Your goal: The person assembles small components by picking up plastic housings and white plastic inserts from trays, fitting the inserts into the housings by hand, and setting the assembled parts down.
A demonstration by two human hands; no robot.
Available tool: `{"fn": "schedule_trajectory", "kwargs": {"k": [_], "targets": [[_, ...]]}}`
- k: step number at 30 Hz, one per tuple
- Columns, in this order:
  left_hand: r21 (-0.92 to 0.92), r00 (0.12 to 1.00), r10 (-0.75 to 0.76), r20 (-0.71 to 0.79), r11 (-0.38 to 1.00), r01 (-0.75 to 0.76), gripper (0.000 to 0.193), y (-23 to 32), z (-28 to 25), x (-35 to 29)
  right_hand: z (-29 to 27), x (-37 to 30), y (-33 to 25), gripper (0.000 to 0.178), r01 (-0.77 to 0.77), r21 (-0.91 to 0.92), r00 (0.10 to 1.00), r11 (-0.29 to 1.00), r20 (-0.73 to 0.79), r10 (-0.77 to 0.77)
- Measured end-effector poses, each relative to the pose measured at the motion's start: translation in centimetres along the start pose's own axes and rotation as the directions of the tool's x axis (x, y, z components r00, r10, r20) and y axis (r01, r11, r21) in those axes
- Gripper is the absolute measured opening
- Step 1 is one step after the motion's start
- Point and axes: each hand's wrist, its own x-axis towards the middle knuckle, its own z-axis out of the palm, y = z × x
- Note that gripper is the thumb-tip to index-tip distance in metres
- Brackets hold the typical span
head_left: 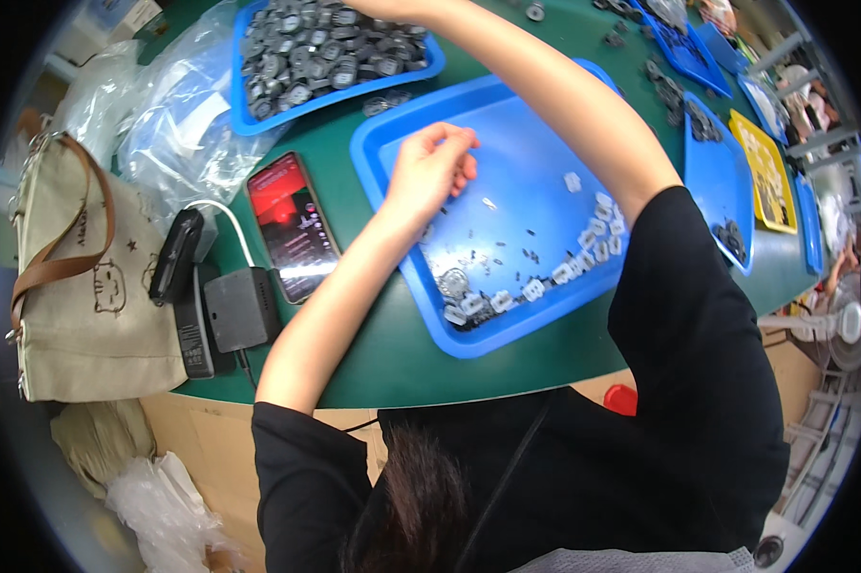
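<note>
A heap of dark grey, round plastic parts [320, 53] fills a shallow blue plastic tray [351, 98] at the back of the green desk [583, 349]. The right hand [381, 6] is at the far side of this heap, largely cut off by the upper edge, so its grip cannot be told. Just nearer the person lies a larger rectangular blue plastic tray [516, 181], with small whitish translucent pieces [564, 272] lined along its near and right sides. Over its left part is the left hand [432, 162], fingers loosely curled; whether it holds something small cannot be told. Left of that tray lie a lit smartphone [294, 229] and a square dark grey adapter [239, 307], then a beige canvas bag [96, 329] with brown straps.
</note>
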Motion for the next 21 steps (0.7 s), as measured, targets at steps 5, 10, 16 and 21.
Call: {"fn": "schedule_trajectory", "kwargs": {"k": [5,10,16,21], "targets": [[0.074,0.999,0.047,0.01,0.996,-0.048,0.019,-0.1,0.7,0.4,-9.4,-11.0,4.0,0.023,-0.091,0.104,0.996,0.99,-0.015,0.093],[0.339,0.98,0.177,0.094,0.919,-0.199,0.015,0.0,1.8,-0.5,-20.1,-21.6,9.7,0.034,-0.289,-0.242,0.949,0.926,0.058,0.311],[0.675,0.942,0.303,0.146,0.665,-0.318,0.012,0.3,2.7,-1.4,-23.4,-31.3,12.0,0.055,-0.405,-0.466,0.859,0.787,0.102,0.502],[0.767,0.872,0.365,0.325,0.438,-0.469,0.014,0.9,3.9,-2.0,-22.1,-31.6,11.9,0.048,-0.225,-0.605,0.899,0.764,0.175,0.403]]}}
